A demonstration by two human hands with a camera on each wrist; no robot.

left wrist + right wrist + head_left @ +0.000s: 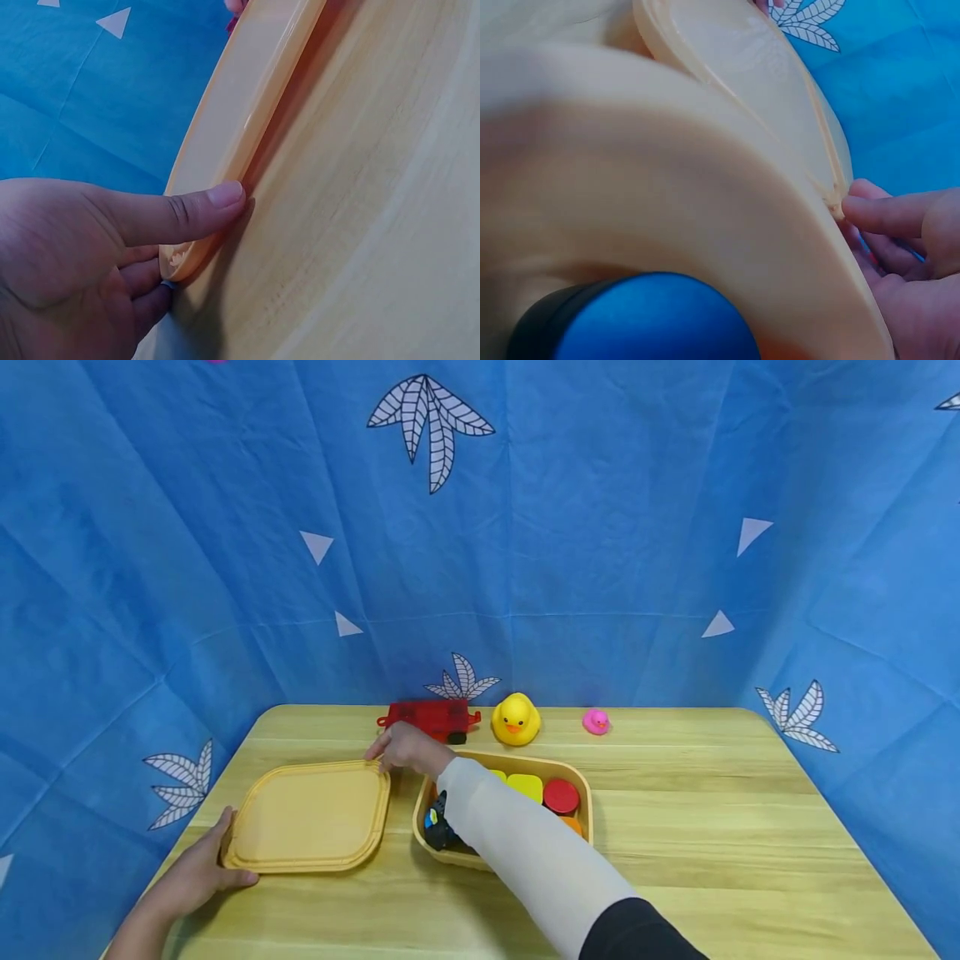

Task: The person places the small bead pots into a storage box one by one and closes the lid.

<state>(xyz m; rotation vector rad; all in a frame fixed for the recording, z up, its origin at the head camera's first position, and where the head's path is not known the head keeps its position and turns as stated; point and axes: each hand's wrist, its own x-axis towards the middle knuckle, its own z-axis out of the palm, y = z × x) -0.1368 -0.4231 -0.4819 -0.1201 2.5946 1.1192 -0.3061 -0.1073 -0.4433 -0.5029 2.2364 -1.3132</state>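
Note:
A flat pale-orange plastic lid (pixel 307 817) with rounded corners lies low over the left of the table. My left hand (pixel 193 870) grips its near left corner; in the left wrist view the thumb (pixel 214 199) presses the edge while the other fingers pass behind. My right hand (pixel 408 748) reaches across and pinches the far right corner of the lid (pixel 735 52). Beneath my right sleeve (pixel 536 847) stands a matching box (pixel 581 793), partly hidden. Inside it show a yellow block (pixel 527 787), a red round piece (pixel 561 796) and a black toy (pixel 438 827) with blue on it.
Along the back edge sit a red toy trailer (pixel 431 718), a yellow rubber duck (pixel 516 720) and a small pink duck (pixel 596 721). A blue cloth (pixel 600 527) hangs around the back and sides of the wooden table (pixel 720 843).

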